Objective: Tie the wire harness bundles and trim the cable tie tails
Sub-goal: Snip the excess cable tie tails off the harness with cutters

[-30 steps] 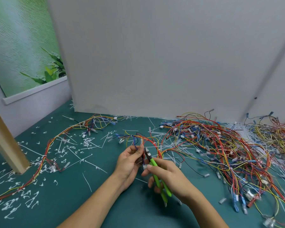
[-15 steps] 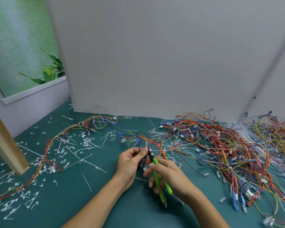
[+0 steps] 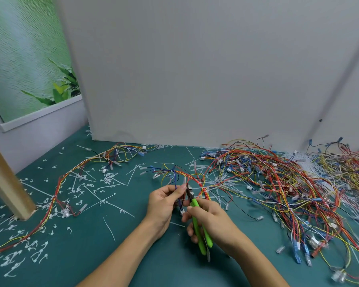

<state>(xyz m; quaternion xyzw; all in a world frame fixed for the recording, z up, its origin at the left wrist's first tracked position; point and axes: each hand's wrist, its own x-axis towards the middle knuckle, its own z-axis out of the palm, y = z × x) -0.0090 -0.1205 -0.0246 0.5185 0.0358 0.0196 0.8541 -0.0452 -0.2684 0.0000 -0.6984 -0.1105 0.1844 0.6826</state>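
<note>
Two-handed, working low over a teal mat [image 3: 133,255], facing a plain white board [image 3: 195,69] standing upright beyond both hands. Sitting with a slanted wooden post [image 3: 6,187] planted on the mat far out past the left hand [image 3: 164,204], and a leaf-printed poster [image 3: 25,59] hanging on the wall above and behind that post. Working amid white tie offcuts [image 3: 110,179] littering the mat outward from the left hand, with a long tied harness [image 3: 58,187] trailing through them toward the post. Having a big tangle of harnesses [image 3: 278,183] in red, yellow and blue spreading outward from the right hand [image 3: 216,222] and reaching back to the board.

Pinching a small wire bundle [image 3: 180,175] in the left hand, thumb and curled fingers closing on it just between the two hands, with loose ends fanning away beyond the fingertips and a white connector [image 3: 182,212] dangling below the grip. Wrapping the right hand round green-handled cutters [image 3: 200,243], fingers curled over both handles and squeezing them close together. Aiming the dark cutter nose up at the bundle, right beside the left thumb tip. Not managing to tell whether the blades are biting on anything, the spot being too small and crowded.
</note>
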